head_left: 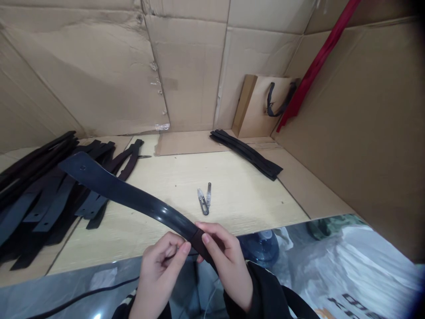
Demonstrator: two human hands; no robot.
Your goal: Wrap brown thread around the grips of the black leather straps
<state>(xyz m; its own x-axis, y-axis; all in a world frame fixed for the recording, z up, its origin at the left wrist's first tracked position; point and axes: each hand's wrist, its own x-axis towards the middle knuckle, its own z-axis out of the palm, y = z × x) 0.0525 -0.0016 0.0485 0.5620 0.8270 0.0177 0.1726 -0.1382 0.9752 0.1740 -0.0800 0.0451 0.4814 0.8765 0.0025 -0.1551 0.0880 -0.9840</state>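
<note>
A long, curved, glossy black strip [146, 204] slants across the view, its far end wide with a small hole. Dark brown fabric [203, 249] covers its near end. My right hand [226, 257] is closed around this covered part, thumb on top. Beside it, my left hand [164, 266] has its fingers curled and pinches the strip's lower edge where the fabric begins. Whether it holds the fabric or the strip itself I cannot tell. Beyond my hands, thread snips [203, 203] lie on the pale table [172, 173], against a small metal tool [209, 193].
A heap of dark strips [49, 195] covers the table's left side. More black strips [247, 155] lie at the back right, near a brown paper bag [262, 104]. Cardboard walls [192, 66] enclose the table. Below its edge are a blue water bottle [260, 248] and white sacks [361, 257].
</note>
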